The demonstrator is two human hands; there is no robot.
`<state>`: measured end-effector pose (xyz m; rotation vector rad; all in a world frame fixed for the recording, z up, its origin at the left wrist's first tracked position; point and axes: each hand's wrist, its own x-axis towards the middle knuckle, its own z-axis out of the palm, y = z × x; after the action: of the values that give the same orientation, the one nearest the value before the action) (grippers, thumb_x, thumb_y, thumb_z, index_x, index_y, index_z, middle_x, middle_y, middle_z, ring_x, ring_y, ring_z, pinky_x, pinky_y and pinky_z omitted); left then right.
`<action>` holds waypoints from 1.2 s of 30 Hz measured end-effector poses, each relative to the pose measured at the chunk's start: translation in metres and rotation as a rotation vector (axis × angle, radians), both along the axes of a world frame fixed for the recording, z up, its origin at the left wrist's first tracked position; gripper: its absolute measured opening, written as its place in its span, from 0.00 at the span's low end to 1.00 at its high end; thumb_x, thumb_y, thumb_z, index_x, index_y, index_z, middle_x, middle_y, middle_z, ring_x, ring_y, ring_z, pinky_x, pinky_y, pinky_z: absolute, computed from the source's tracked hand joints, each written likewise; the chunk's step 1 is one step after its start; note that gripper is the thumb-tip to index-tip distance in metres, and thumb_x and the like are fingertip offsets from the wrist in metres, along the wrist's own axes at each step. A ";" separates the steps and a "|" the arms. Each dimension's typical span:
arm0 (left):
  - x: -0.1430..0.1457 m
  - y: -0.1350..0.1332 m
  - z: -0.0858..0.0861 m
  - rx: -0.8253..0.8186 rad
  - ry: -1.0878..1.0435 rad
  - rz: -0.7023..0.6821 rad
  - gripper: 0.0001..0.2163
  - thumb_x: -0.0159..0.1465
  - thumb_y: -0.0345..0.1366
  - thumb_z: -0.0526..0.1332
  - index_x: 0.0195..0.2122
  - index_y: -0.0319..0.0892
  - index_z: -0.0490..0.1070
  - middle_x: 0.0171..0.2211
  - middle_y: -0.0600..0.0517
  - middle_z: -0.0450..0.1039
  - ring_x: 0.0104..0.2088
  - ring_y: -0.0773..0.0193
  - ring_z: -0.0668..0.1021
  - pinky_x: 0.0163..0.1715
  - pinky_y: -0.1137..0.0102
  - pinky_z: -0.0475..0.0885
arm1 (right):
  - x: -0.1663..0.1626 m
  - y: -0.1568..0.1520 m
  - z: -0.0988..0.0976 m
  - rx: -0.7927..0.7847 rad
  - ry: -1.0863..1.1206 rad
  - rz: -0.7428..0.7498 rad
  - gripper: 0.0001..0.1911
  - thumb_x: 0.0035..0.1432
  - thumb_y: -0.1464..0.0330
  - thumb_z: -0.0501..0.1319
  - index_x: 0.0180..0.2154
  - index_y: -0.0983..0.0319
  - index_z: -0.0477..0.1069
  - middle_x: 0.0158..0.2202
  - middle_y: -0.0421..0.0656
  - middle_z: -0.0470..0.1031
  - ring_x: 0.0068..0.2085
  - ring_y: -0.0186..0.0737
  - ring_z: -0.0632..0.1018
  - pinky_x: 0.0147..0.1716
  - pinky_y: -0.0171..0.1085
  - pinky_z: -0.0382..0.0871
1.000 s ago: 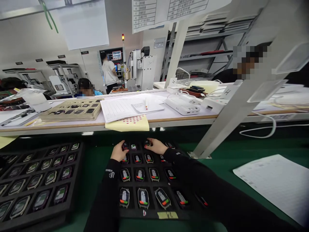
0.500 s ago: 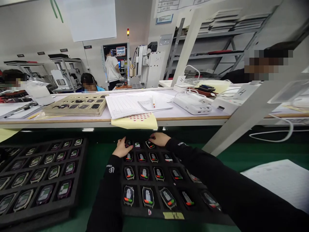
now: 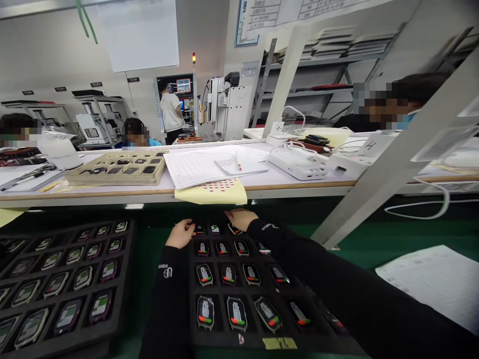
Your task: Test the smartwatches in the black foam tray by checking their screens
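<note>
My left hand (image 3: 180, 234) and right hand (image 3: 239, 219) rest at the top row of small, dark, glass-faced watch-like devices (image 3: 236, 312), set in pockets of a black foam tray (image 3: 217, 340); fingers lie loosely open, and I cannot tell whether either hand grips one. The devices look light, slick and fragile, best taken by their side edges. A second black foam tray (image 3: 127, 279) of similar devices lies left; beyond, a beige moulded tray (image 3: 116, 180) sits on a white workbench (image 3: 284, 187).

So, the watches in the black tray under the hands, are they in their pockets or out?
In: each visible watch sits screen up in its own pocket of the black foam tray.
</note>
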<state>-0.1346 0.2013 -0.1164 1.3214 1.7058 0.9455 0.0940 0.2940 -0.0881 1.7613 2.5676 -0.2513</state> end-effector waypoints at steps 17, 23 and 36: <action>-0.006 0.006 -0.038 0.018 0.284 0.241 0.13 0.66 0.41 0.58 0.48 0.41 0.71 0.49 0.45 0.71 0.48 0.57 0.75 0.50 0.55 0.71 | -0.043 -0.005 -0.016 -0.161 0.159 0.005 0.14 0.68 0.63 0.60 0.51 0.63 0.69 0.51 0.48 0.70 0.47 0.45 0.75 0.46 0.48 0.73; -0.009 0.010 -0.037 0.038 0.253 0.294 0.13 0.67 0.42 0.58 0.48 0.41 0.71 0.48 0.46 0.72 0.48 0.58 0.75 0.49 0.56 0.71 | -0.041 -0.002 -0.019 -0.357 0.303 -0.142 0.15 0.68 0.63 0.59 0.52 0.63 0.68 0.49 0.48 0.71 0.43 0.43 0.76 0.41 0.44 0.75; -0.004 0.008 -0.037 0.078 0.260 0.413 0.14 0.68 0.44 0.56 0.48 0.40 0.70 0.41 0.48 0.74 0.38 0.63 0.77 0.41 0.62 0.75 | -0.047 -0.006 -0.019 -0.586 0.599 -0.321 0.13 0.68 0.63 0.59 0.50 0.64 0.69 0.48 0.47 0.72 0.42 0.42 0.76 0.41 0.44 0.75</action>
<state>-0.1385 0.2091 -0.1531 1.2035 2.2192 1.1161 0.0473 0.2881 -0.1075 2.0235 2.1002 -1.5602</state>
